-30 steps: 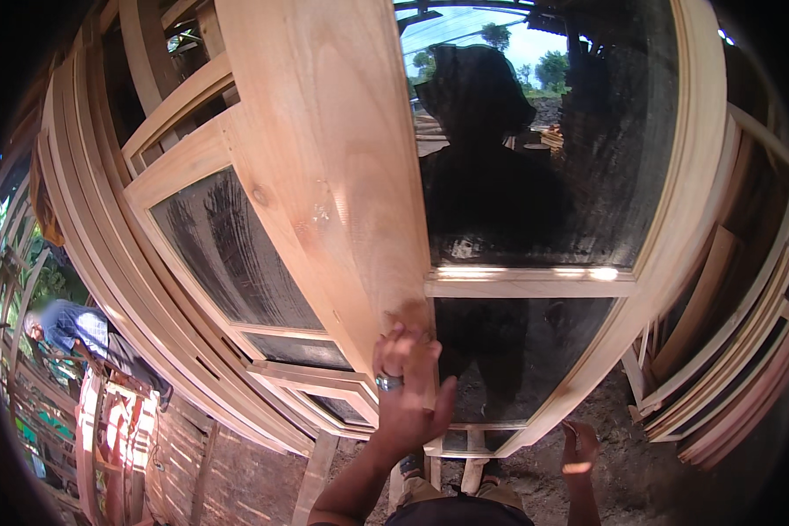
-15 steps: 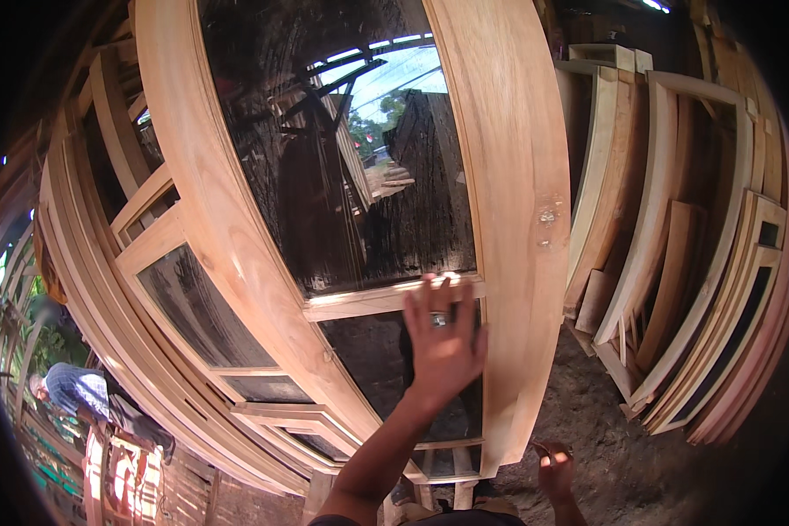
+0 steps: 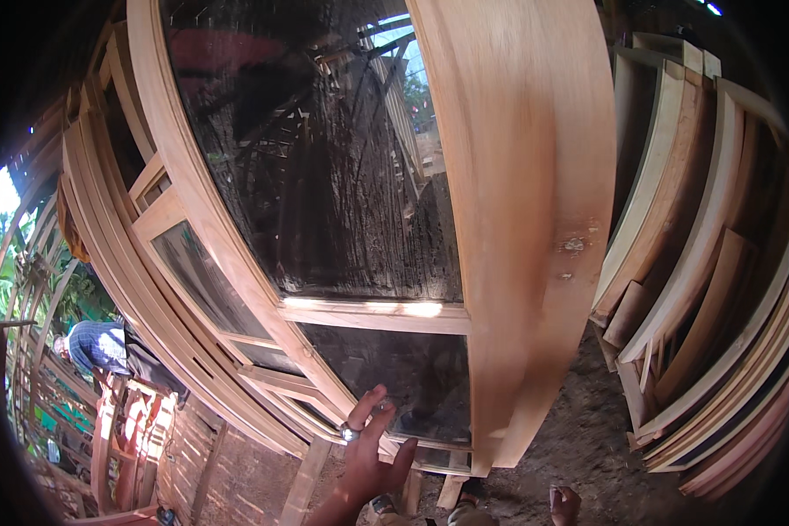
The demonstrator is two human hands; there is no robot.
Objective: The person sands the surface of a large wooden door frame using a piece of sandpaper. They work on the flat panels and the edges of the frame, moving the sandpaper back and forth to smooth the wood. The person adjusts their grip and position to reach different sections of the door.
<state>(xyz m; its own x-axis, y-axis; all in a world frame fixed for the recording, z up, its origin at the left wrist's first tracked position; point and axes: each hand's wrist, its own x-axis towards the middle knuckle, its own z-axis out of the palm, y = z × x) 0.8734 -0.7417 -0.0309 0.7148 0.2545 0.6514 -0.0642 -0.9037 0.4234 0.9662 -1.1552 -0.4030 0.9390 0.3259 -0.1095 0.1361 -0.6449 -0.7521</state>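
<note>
A tall wooden door (image 3: 517, 175) with glass panes stands upright before me. Its large dusty upper pane (image 3: 324, 193) mirrors sky and roof beams. A wooden crossbar (image 3: 377, 314) divides it from a smaller lower pane (image 3: 403, 368). My left hand (image 3: 373, 456), wearing a ring, is at the bottom of that lower pane, with its fingers apart and nothing in them; contact with the door cannot be made out. My right hand (image 3: 564, 506) hangs low to the right of the door's foot. Its fingers are curled in, and what they hold, if anything, is hidden.
More frames and doors (image 3: 105, 237) lean in a stack at the left. Further wooden frames (image 3: 675, 228) stand at the right. A bent-over person (image 3: 101, 346) in a blue shirt works at far left. Bare earth floor (image 3: 535, 447) shows below.
My left hand has moved down and left, from the crossbar to the bottom of the lower pane. My right hand has dropped lower. The view has shifted, and the door appears closer.
</note>
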